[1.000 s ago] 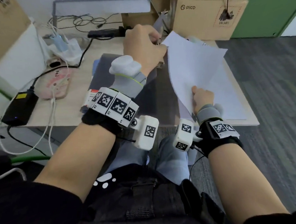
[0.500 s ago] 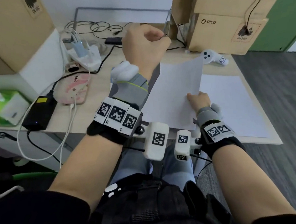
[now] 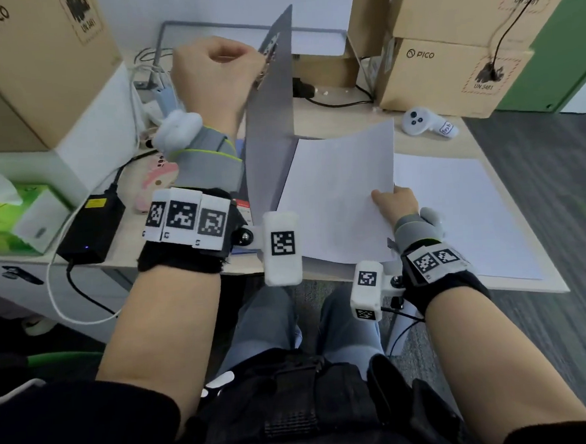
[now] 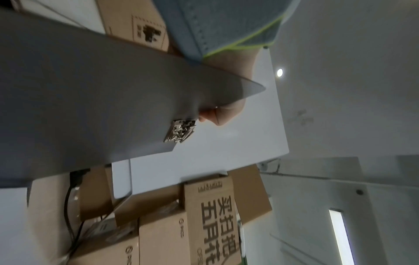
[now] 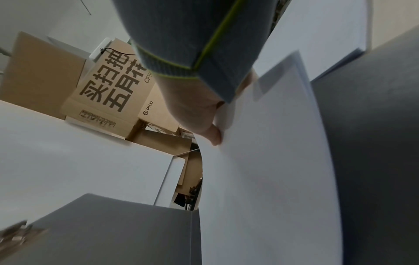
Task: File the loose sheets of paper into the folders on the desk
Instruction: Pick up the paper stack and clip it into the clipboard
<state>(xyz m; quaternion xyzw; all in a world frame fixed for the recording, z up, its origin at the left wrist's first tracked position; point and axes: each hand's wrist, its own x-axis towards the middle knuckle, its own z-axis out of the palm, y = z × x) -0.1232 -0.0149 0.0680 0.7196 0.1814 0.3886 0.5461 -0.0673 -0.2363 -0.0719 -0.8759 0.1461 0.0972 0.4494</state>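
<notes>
My left hand [image 3: 217,72] grips the raised grey cover of a folder [image 3: 271,113] near its top edge, holding it nearly upright; the left wrist view shows the cover [image 4: 102,107] with a metal clip [image 4: 180,130] beside the fingers. My right hand [image 3: 391,202] pinches the right edge of a white sheet [image 3: 341,191], which curves over the open folder's lower half; the right wrist view shows the thumb on that sheet [image 5: 260,161]. A stack of loose white sheets [image 3: 455,212] lies flat on the desk to the right.
Cardboard boxes [image 3: 447,71] stand along the back and left [image 3: 34,59] of the desk. A white controller [image 3: 426,122] lies behind the sheets. A black power brick [image 3: 93,227], cables, a pink item [image 3: 155,182] and a green tissue box [image 3: 6,212] crowd the left side.
My left hand has lifted the folder cover higher and more upright. My right hand has brought the sheet down and left over the open folder.
</notes>
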